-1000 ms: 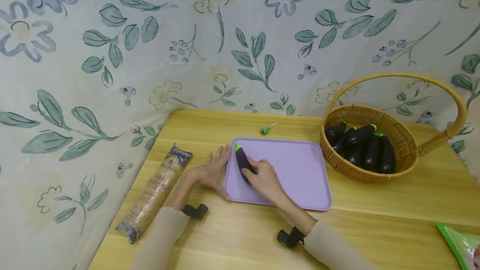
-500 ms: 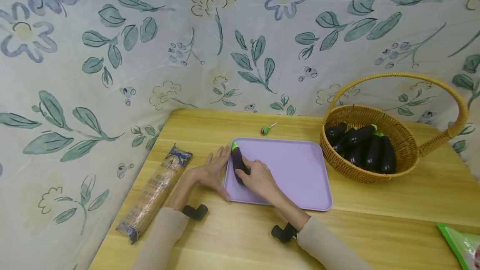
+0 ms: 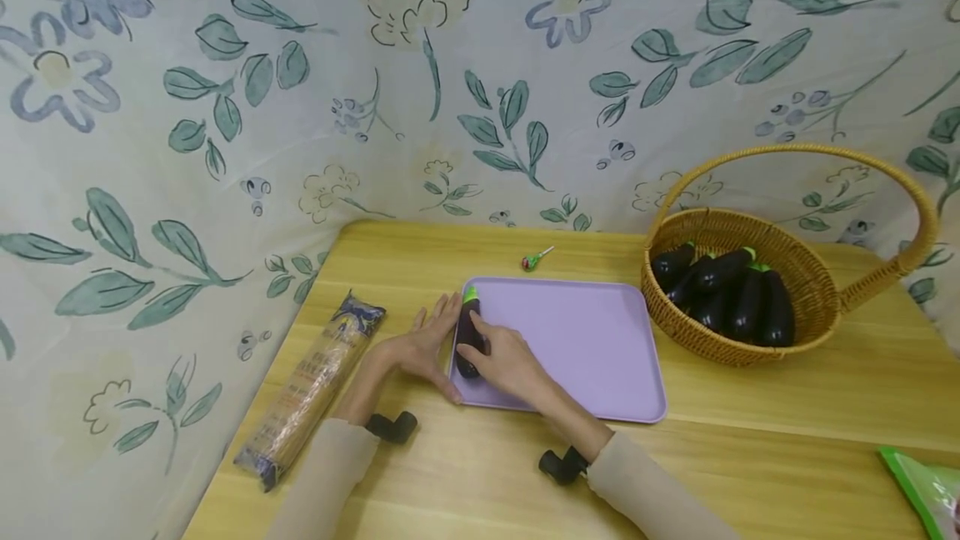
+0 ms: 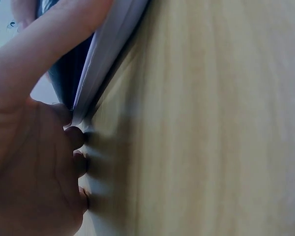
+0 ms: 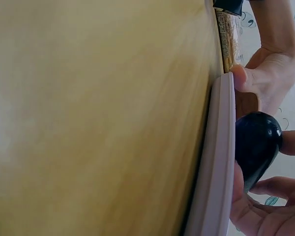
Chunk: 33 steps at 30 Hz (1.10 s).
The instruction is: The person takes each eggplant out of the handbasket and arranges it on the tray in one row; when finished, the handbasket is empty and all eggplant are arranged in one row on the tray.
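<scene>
A dark eggplant (image 3: pixel 470 332) with a green cap lies along the left edge of the purple tray (image 3: pixel 577 340). My right hand (image 3: pixel 510 361) grips it with thumb and fingers; in the right wrist view its rounded dark end (image 5: pixel 257 140) shows between them. Against the tray's left rim rests my left hand (image 3: pixel 420 350), its fingers extended and its thumb at the near left corner. In the left wrist view the left hand (image 4: pixel 34 157) touches the tray's rim (image 4: pixel 105 54), with part of the eggplant (image 4: pixel 71 71) behind the thumb.
A wicker basket (image 3: pixel 738 348) with a tall handle holds several eggplants at the right. A lollipop (image 3: pixel 534 259) lies behind the tray. Packaged noodles (image 3: pixel 311 390) lie to the left, and a green-edged bag (image 3: pixel 926 490) shows at the front right. A floral cloth hangs behind the table.
My right hand has moved the eggplant left across the tray and turned it from slanted to nearly straight along the left rim. My left hand has stayed at the tray's edge.
</scene>
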{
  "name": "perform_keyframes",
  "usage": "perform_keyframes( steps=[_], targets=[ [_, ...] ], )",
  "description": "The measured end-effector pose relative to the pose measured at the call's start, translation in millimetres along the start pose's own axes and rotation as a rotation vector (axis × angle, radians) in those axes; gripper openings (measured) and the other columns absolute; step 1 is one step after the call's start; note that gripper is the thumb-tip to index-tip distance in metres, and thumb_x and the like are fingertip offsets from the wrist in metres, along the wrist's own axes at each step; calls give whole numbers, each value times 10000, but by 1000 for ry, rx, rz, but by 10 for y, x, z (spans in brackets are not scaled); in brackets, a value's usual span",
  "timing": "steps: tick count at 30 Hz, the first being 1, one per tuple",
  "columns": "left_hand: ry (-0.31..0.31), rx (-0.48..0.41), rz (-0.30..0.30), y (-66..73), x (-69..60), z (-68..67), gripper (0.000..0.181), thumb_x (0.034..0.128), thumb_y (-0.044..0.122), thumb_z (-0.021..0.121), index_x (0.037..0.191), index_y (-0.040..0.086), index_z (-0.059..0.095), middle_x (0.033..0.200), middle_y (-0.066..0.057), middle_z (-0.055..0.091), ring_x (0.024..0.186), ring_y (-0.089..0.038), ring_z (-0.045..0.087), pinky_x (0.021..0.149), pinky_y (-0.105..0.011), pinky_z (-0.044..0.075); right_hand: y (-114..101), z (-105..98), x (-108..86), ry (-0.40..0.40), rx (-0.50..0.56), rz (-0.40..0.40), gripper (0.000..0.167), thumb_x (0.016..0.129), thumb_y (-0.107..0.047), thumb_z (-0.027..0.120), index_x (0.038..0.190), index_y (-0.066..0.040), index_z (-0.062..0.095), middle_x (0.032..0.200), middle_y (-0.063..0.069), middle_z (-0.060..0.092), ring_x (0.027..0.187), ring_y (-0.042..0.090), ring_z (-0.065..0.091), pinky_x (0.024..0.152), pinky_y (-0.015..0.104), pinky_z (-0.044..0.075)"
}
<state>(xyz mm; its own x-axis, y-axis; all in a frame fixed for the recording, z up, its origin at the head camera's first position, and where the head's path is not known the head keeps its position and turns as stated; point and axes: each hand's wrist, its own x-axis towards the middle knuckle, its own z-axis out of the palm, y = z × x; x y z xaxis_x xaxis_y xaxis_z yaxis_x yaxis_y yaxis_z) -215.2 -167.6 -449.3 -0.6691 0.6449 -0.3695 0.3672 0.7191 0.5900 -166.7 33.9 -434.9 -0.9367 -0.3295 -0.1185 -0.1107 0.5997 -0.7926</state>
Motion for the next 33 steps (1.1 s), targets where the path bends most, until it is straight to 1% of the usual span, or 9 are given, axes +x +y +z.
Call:
perform_keyframes(
  steps=[5, 12, 19, 22, 27, 31, 33],
  targets=[
    [1, 9, -8, 6, 3, -8, 1587, 632, 491, 974, 1632, 77, -186, 1709, -164, -241, 1582, -341, -250, 1271, -597, -177, 4, 1, 7, 1, -1, 16, 663, 1028, -322, 632, 1564, -9, 399, 579, -24, 497, 483, 82, 414, 435, 193, 332],
    [11, 13, 2, -4, -4, 8, 1579, 641, 482, 973, 1629, 51, -181, 1708, -196, -225, 1583, -376, -233, 1269, -632, -155, -29, -11, -6, 26, -36, 23, 647, 1010, -330, 650, 1538, -11, 454, 767, 35, 556, 755, 166, 457, 603, 256, 395],
    [20, 2, -1, 4, -14, -1, 1584, 635, 457, 983, 1630, 63, -185, 1712, -196, -212, 1587, -385, -218, 1270, -628, -158, -60, -19, -1, 22, -38, 44, 655, 1008, -314, 657, 1542, -2, 443, 790, 60, 617, 843, 204, 503, 643, 281, 419],
    [13, -2, -5, -2, -13, -3, 1589, 633, 476, 979, 1630, 73, -191, 1710, -189, -223, 1586, -371, -228, 1272, -614, -166, -70, -24, -3, 21, -43, 53, 653, 1005, -309, 665, 1544, -13, 446, 800, 60, 629, 862, 208, 510, 651, 283, 425],
    [2, -2, -4, -19, -11, 0, 1599, 629, 504, 972, 1626, 73, -200, 1704, -199, -239, 1581, -375, -243, 1270, -617, -175, -53, -24, -10, 23, -42, 41, 650, 1001, -304, 673, 1546, -27, 452, 816, 61, 621, 820, 188, 500, 645, 271, 422],
    [-2, -5, 2, -20, -4, 7, 1590, 636, 502, 969, 1628, 75, -198, 1707, -192, -238, 1580, -374, -247, 1270, -619, -176, -26, -20, -24, 30, -28, 24, 662, 993, -310, 683, 1544, -22, 456, 865, 79, 632, 817, 177, 503, 647, 264, 424],
    [-1, -11, 2, -12, -2, 9, 1579, 643, 486, 971, 1631, 81, -192, 1710, -183, -233, 1581, -365, -247, 1270, -614, -178, -13, -19, -28, 27, -20, 31, 668, 994, -324, 681, 1553, -40, 450, 897, 84, 633, 827, 172, 508, 656, 260, 430]
  ],
)
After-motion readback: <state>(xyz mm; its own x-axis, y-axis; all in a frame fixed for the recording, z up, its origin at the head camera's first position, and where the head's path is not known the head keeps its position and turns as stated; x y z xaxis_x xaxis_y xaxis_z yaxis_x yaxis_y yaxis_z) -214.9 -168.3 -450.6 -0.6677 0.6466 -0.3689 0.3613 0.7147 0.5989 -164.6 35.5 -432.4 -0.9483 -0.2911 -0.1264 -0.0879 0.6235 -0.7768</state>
